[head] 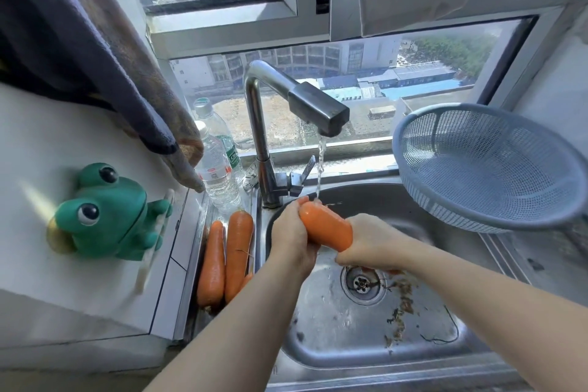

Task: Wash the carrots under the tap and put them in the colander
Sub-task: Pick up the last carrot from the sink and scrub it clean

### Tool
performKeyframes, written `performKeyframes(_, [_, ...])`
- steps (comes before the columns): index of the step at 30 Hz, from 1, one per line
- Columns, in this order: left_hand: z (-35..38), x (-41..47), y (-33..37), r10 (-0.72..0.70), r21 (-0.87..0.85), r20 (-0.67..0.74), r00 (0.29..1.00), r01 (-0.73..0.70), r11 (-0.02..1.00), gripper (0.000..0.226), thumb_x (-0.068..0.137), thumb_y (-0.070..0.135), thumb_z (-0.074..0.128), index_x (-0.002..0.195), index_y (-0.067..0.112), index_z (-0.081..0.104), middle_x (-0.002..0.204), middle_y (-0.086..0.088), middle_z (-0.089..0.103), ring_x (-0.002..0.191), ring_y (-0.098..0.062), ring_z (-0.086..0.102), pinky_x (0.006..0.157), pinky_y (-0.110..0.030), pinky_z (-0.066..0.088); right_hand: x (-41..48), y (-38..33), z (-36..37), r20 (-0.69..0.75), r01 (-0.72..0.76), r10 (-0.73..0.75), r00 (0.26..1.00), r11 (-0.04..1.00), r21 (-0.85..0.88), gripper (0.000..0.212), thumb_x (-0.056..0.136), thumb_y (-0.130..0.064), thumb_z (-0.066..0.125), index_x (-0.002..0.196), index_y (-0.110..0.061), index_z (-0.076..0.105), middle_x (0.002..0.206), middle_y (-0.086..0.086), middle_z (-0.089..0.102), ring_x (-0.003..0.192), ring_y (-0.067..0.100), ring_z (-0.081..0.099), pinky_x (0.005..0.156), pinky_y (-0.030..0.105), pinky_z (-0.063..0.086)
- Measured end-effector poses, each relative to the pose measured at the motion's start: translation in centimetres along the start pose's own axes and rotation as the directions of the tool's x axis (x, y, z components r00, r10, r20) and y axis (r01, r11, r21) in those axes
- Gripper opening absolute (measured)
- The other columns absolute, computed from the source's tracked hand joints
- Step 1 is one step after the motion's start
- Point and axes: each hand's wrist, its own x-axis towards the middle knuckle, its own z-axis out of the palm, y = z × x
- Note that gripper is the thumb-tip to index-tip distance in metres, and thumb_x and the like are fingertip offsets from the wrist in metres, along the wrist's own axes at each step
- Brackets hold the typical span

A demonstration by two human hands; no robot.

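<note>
Both hands hold one orange carrot (326, 227) over the steel sink (423, 344), its thick end right under the stream from the running tap (315, 108). My left hand (291, 237) wraps the carrot's upper left side. My right hand (370, 243) grips its lower end, which is hidden in the fist. Two more carrots (224, 258) lie side by side on the ledge left of the sink, and part of a third shows behind my left forearm. A blue-grey plastic colander (486, 165) rests tilted at the sink's back right and looks empty.
A green frog holder (108, 213) sticks to the white wall on the left. Two clear water bottles (218, 169) stand behind the carrots, under hanging cloths (105, 51). Brown debris lies near the drain (362, 283). A window runs behind the tap.
</note>
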Motion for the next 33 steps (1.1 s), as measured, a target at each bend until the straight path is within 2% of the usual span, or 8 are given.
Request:
performKeyframes(4, [-1.2,-0.3,-1.0,0.355,0.538,0.154,0.922,-0.38,0.753,0.022,0.093,0.038,0.057,0.112,0.028,0.053,0.106,-0.003,0.058,0.092,-0.014,0.059,0.082,-0.032,0.051,0.5,-0.6,0.9,-0.029,-0.06,0.061,0.998,0.997,0.039,0.018,0.071,-0.015,0.072,0.073,-0.012,0.054,0.062,0.002,0.059,0.044,0.009,0.055,0.045,0.02,0.043])
performKeyframes(7, [-2.8,-0.3,-1.2,0.334,0.64,0.315,0.888,-0.459,0.617,0.067,0.072,0.039,0.072,0.13,0.037,0.04,0.124,-0.001,0.05,0.11,-0.017,0.056,0.096,-0.036,0.05,0.3,-1.0,0.8,0.079,-0.092,0.082,0.994,0.987,0.129,0.016,0.073,-0.012,0.073,0.072,-0.01,0.057,0.057,0.001,0.058,0.041,0.008,0.053,0.043,0.018,0.043])
performKeyframes(11, [-3.8,0.2,0.5,0.154,0.566,0.418,0.895,-0.389,0.727,0.065,0.073,0.023,0.078,0.123,0.043,0.042,0.124,-0.003,0.049,0.106,-0.02,0.059,0.092,-0.035,0.053,0.0,-1.4,1.1,0.074,-0.052,0.046,0.996,0.995,0.085,0.016,0.075,-0.016,0.071,0.074,-0.011,0.055,0.056,-0.001,0.058,0.037,0.005,0.052,0.04,0.016,0.04])
performKeyframes(16, [-3.7,0.7,3.2,-0.047,0.338,0.446,0.894,-0.12,0.934,0.055,0.083,0.006,0.062,0.134,0.019,0.048,0.129,-0.016,0.052,0.108,-0.025,0.06,0.089,-0.039,0.055,-0.2,-1.6,-0.2,0.075,0.067,-0.084,0.994,0.977,0.202,0.021,0.081,-0.024,0.073,0.082,-0.014,0.056,0.063,-0.003,0.059,0.047,0.008,0.056,0.048,0.019,0.045])
performKeyframes(20, [-3.8,0.0,4.2,-0.125,0.376,0.497,0.859,-0.084,0.923,0.045,0.085,-0.003,0.059,0.123,0.02,0.055,0.119,-0.014,0.058,0.099,-0.025,0.066,0.081,-0.036,0.058,-1.0,-0.8,-0.9,0.135,0.084,-0.14,0.981,0.93,0.357,0.031,0.096,-0.036,0.053,0.107,-0.008,0.057,0.08,0.002,0.059,0.054,0.005,0.056,0.048,0.017,0.045])
performKeyframes(23, [-3.0,-0.3,3.2,-0.058,0.564,0.454,0.889,-0.236,0.791,0.038,0.085,0.005,0.067,0.114,0.025,0.054,0.117,-0.014,0.058,0.095,-0.024,0.063,0.08,-0.036,0.058,-1.6,-0.5,-0.7,0.17,-0.009,-0.086,0.982,0.872,0.49,0.04,0.101,-0.037,0.038,0.124,-0.007,0.051,0.087,0.008,0.057,0.054,0.006,0.054,0.047,0.016,0.045])
performKeyframes(28, [-2.0,0.2,1.2,0.245,0.536,0.266,0.932,-0.354,0.766,0.021,0.083,0.019,0.073,0.096,0.023,0.058,0.103,-0.011,0.061,0.088,-0.023,0.062,0.079,-0.045,0.058,-0.9,-1.4,0.3,-0.015,0.029,-0.024,1.0,0.895,0.446,0.043,0.099,-0.049,0.036,0.105,-0.015,0.061,0.076,0.007,0.062,0.049,0.011,0.052,0.044,0.022,0.043])
performKeyframes(33, [-3.0,0.9,1.5,0.311,0.57,0.218,0.925,-0.379,0.729,0.004,0.092,0.029,0.061,0.094,0.026,0.06,0.109,-0.017,0.063,0.091,-0.026,0.061,0.081,-0.049,0.054,-0.9,-2.1,-0.2,0.191,-0.089,-0.047,0.981,0.758,0.646,0.024,0.102,-0.034,0.037,0.103,-0.024,0.059,0.082,0.004,0.064,0.055,0.005,0.057,0.051,0.018,0.047])
